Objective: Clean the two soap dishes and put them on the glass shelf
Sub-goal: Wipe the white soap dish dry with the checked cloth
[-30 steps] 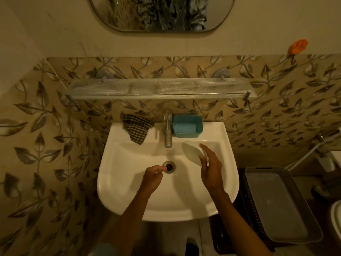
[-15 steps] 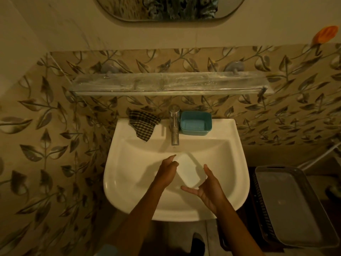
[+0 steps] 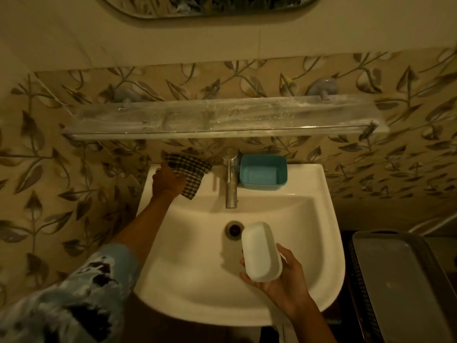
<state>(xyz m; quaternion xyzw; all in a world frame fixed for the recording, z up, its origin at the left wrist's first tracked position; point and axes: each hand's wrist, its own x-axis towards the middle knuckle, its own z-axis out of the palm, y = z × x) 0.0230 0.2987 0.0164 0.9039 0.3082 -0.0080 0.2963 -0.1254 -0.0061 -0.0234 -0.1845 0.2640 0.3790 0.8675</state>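
My right hand (image 3: 284,280) holds a white soap dish (image 3: 261,251) from below, over the right side of the white sink (image 3: 321,219). A blue soap dish (image 3: 263,175) stands on the sink's back ledge, just right of the chrome tap (image 3: 230,179). My left hand (image 3: 167,180) reaches to the back left ledge and rests on a checkered cloth (image 3: 191,170); whether the fingers have closed on it is unclear. Above the sink, the glass shelf (image 3: 222,118) is dusty and bears nothing.
The drain (image 3: 234,229) sits in the middle of the basin. A dark basket with a grey tray (image 3: 400,280) on top stands to the right of the sink. A mirror (image 3: 210,6) hangs above the shelf. Leaf-patterned tiles cover the wall.
My left hand left the basin and reached up to the cloth at the back left. My right hand took the white dish and lifted it toward me. The camera moved closer.
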